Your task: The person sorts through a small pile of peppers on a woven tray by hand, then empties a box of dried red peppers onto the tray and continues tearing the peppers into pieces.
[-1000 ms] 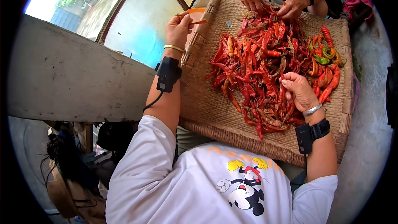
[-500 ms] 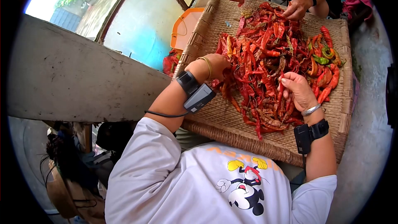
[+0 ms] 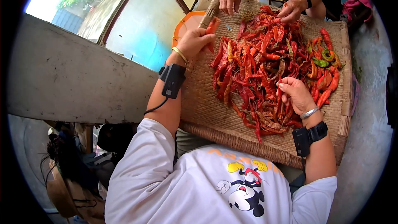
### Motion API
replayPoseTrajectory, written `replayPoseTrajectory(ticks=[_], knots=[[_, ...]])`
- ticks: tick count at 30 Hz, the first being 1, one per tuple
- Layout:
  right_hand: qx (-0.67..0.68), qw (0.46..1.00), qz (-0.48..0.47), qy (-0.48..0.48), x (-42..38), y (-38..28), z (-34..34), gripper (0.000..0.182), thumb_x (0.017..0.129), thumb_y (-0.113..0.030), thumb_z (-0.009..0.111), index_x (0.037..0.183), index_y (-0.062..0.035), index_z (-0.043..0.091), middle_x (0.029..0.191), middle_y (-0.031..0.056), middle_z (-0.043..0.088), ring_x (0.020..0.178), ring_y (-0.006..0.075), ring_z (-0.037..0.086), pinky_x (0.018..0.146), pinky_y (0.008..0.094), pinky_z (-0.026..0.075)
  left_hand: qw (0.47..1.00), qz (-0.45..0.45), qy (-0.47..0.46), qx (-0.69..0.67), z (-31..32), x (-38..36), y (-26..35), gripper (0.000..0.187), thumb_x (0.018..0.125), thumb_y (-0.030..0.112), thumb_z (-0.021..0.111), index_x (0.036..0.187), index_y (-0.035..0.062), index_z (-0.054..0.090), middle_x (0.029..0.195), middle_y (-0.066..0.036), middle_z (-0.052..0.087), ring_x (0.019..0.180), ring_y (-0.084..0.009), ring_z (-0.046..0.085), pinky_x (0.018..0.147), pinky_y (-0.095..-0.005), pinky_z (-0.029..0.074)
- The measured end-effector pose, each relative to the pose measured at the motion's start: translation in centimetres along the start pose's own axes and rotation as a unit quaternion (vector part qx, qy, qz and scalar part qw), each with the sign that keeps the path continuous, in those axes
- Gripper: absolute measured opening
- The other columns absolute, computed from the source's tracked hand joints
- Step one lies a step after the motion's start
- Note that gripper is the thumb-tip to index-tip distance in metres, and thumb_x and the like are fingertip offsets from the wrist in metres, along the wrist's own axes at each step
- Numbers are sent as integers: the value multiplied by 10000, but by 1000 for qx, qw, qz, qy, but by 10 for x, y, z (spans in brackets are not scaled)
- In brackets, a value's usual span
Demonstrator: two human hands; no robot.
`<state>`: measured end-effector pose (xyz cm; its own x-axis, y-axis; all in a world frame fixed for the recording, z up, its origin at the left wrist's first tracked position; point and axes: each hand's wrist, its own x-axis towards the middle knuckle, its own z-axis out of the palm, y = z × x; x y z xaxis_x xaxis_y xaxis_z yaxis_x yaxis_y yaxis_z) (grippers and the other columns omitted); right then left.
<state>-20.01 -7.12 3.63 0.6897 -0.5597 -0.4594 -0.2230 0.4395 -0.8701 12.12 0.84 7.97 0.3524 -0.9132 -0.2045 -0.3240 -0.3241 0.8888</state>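
Note:
My left hand [image 3: 193, 42] is raised over the tray's left rim, its fingers closed around a red chili pepper [image 3: 213, 25] that looks blurred. Over the near right of the heap, my right hand [image 3: 297, 93] pinches a slender red chili pepper [image 3: 280, 90] between thumb and fingers. Below and around that hand lies a heap of wrinkled red chili peppers [image 3: 253, 68], some of them brownish. All of them rest on a shallow woven tray [image 3: 199, 99] in front of me.
Opposite me, a co-worker's hand [image 3: 229, 2] hangs over the far rim; their other hand [image 3: 292, 10] touches the heap. An orange-rimmed container [image 3: 182, 25] stands beyond the left rim. Smoother red and green peppers [image 3: 324, 60] lie at right. A low wall [image 3: 74, 70] runs at left.
My left hand has moved from the heap up and left to the rim with a chili pepper. My right hand has barely shifted. The co-worker's hand at the far left has lowered, its pepper gone.

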Motion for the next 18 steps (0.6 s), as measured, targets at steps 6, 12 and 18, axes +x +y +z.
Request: replayPoseTrajectory(ticks=[6,12,18], knots=[[-5,1000,16,7,0,-2,4,91,829,-141,521,835,-53,545,627,-29,527,447,33,488,354,161,369,958,38,277,-61,-19,38,-54,235,823,193,526,922,-20,534,806,-99,606,629,-156,569,562,-276,461],[-12,999,-14,35,1,0,6,76,817,-110,521,848,-44,544,661,-17,537,506,44,513,392,163,388,912,166,87,366,41,25,-30,333,756,313,566,862,-2,574,823,-189,592,817,-317,569,737,-387,443],[-232,968,-78,58,5,8,3,101,779,-87,547,857,-23,557,681,-5,552,556,65,513,484,199,416,924,114,-12,364,94,12,-45,391,789,290,515,1090,47,454,980,-175,537,915,-350,504,793,-402,409]])
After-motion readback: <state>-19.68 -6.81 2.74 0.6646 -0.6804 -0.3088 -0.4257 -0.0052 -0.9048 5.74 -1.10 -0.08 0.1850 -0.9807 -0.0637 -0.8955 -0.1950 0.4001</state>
